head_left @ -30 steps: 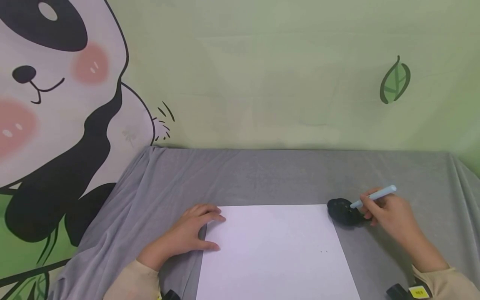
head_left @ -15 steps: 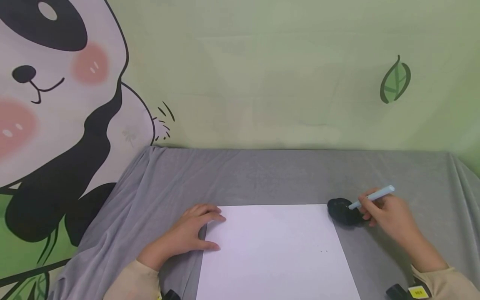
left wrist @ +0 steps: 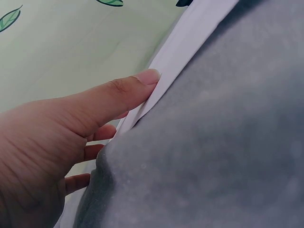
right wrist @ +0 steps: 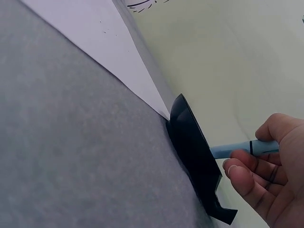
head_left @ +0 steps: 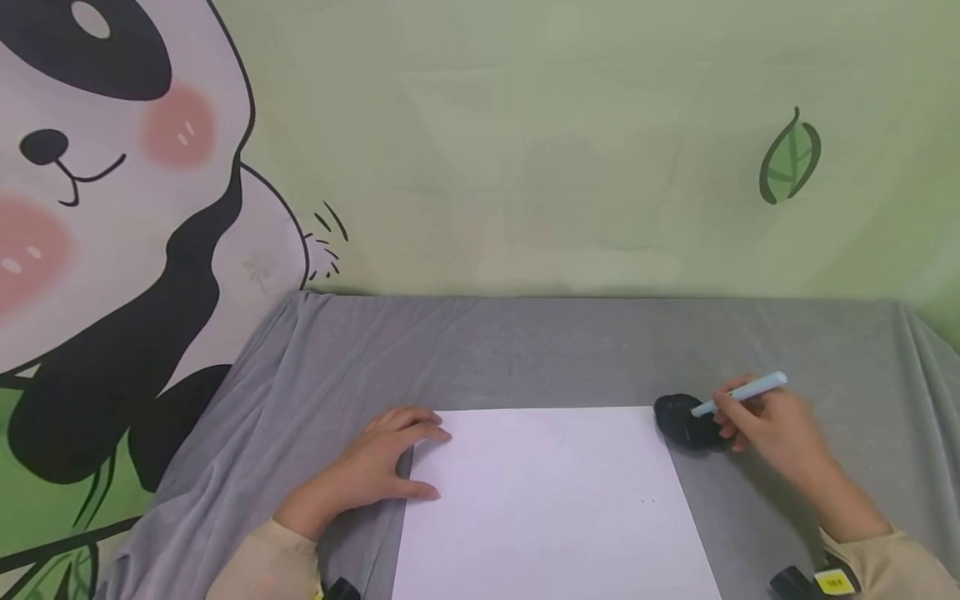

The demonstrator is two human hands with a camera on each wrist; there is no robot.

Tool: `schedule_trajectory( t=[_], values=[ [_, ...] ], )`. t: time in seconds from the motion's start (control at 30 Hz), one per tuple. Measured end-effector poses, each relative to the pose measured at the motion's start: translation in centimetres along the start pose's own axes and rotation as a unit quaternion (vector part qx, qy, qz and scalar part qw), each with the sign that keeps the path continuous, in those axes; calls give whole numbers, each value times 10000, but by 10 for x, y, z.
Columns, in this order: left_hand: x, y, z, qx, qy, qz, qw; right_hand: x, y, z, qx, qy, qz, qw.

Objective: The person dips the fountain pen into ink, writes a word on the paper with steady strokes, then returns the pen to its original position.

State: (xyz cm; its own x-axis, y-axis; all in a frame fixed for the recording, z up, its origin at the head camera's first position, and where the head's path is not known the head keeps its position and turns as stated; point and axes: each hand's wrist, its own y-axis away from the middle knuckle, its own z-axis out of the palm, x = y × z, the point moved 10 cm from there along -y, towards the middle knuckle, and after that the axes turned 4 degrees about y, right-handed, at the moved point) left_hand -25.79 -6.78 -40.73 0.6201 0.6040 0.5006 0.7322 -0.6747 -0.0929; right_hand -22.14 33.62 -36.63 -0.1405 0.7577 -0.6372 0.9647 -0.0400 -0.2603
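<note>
A large sheet of white paper (head_left: 555, 500) lies on the grey cloth. My left hand (head_left: 375, 467) rests on its left edge, fingers spread and thumb (left wrist: 145, 78) on the margin. At the sheet's far right corner sits a shallow black dish (head_left: 678, 423); the right wrist view shows its raised rim and a notched end. My right hand (head_left: 780, 433) holds a light blue pen-like stick (head_left: 753, 389) between thumb and fingers, tilted with its lower end at the dish. That end is hidden behind the rim in the right wrist view, so its tip cannot be made out.
Grey cloth (head_left: 525, 350) covers the table, with folds at its left side. Behind it stands a pale green backdrop (head_left: 540, 167) with a printed panda (head_left: 172, 233) and a leaf (head_left: 791, 162). Small dark dots mark the paper's right side.
My right hand and the blue stick have shifted slightly left over the black dish. The left hand and the paper have stayed in place.
</note>
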Motion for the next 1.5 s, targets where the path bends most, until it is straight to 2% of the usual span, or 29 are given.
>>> schedule_trajectory(
  t=[0.47, 0.73, 1.5],
  values=[
    [1, 0, 0, 32, -53, 46, 10000, 7, -1, 6, -164, -332, 23, 9993],
    [3, 0, -1, -8, -81, 19, 10000, 3, 1, 5, -138, -551, -57, 9984],
    [3, 1, -1, -7, 3, -17, 10000, 2, 0, 3, -138, -346, -127, 9992]
  ],
)
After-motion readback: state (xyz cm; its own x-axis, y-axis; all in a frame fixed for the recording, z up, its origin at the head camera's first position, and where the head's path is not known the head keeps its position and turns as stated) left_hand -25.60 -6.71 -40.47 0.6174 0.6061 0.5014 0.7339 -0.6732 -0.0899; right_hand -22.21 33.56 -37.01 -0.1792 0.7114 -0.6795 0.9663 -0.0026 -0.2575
